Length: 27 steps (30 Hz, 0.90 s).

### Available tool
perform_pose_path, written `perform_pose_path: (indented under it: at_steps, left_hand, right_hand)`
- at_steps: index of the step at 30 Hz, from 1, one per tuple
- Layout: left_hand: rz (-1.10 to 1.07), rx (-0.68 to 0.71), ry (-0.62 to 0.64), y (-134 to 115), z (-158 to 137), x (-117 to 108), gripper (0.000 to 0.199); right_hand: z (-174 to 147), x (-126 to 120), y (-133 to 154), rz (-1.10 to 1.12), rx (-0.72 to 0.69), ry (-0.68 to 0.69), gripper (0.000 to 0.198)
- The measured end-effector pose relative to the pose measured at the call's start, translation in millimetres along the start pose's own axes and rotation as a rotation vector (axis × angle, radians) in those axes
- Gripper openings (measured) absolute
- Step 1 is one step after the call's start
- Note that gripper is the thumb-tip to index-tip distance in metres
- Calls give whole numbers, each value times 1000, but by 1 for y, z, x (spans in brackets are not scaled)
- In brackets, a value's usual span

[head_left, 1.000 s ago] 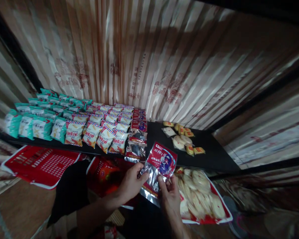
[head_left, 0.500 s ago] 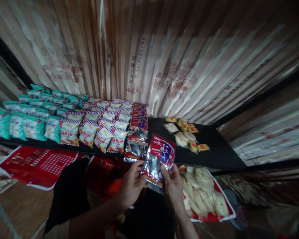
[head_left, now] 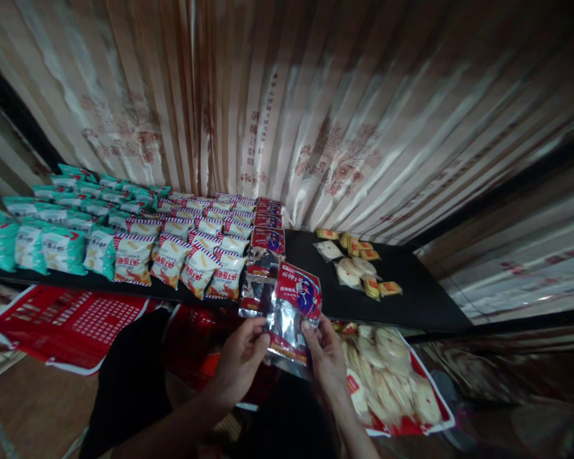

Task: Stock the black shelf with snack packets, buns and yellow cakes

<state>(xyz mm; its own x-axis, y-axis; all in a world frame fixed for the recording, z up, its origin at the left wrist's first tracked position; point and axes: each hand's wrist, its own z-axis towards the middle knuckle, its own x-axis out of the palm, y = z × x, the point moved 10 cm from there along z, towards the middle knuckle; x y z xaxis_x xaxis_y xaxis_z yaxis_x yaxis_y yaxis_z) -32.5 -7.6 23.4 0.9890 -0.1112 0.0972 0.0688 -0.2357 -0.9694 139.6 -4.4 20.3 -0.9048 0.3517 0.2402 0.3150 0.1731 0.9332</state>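
Observation:
Between my two hands is a red and silver snack packet [head_left: 294,299] with a purple cartoon figure, tilted up at the front edge of the black shelf [head_left: 316,280]. My left hand [head_left: 243,357] pinches its lower left edge. My right hand [head_left: 325,350] grips its lower right side, thumb on the front. Just behind and to the left, a column of matching red packets [head_left: 268,240] runs back toward the curtain. The held packet overlaps the nearest of them in view; whether they touch I cannot tell.
White and orange snack bags [head_left: 186,255] and teal bags [head_left: 62,248] fill the shelf's left. Yellow packets and round white wrapped pieces [head_left: 349,273] lie at right. Below stand a red basket of pale wrapped rounds [head_left: 392,370] and another red basket [head_left: 76,319]. A pleated curtain [head_left: 287,95] hangs behind.
Both hands have moved the red packet slightly left and down, closer to the column of matching packets. The grip looks the same.

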Motion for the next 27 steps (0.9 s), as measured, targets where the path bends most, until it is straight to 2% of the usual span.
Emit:
perform_pose_path:
  at_steps: [2,4,6,7,10,13,17,27]
  left_hand:
    - [231,183,-13,-24,5,-3,32]
    - [559,423,-47,-51,8,2,35]
    - [877,592,-42,-65,15,15,47]
    - [1000,631,-25,-65,20,22,56]
    - [1201,644,47,-56,42,37,78]
    - [1230,625,86,-46,58,42,91]
    - [1242,631,114,-37,63,42,102]
    - [1348,664,54,-33,54,41,84]
  right_hand:
    - [7,-12,10,41,-22,-70,48]
    - [14,-23,18,108,-31,-138,45]
    - [23,-28,23,178,-20,-184,44]
    - [28,-28,26,203,-12,-185,43]
    - [41,-17,34,226,-15,-143,44]
    - [52,-4,38,227,-14,-97,46]
    - [64,8,41,235,-31,-60,43]
    - [73,13,35,223,-52,-61,45]
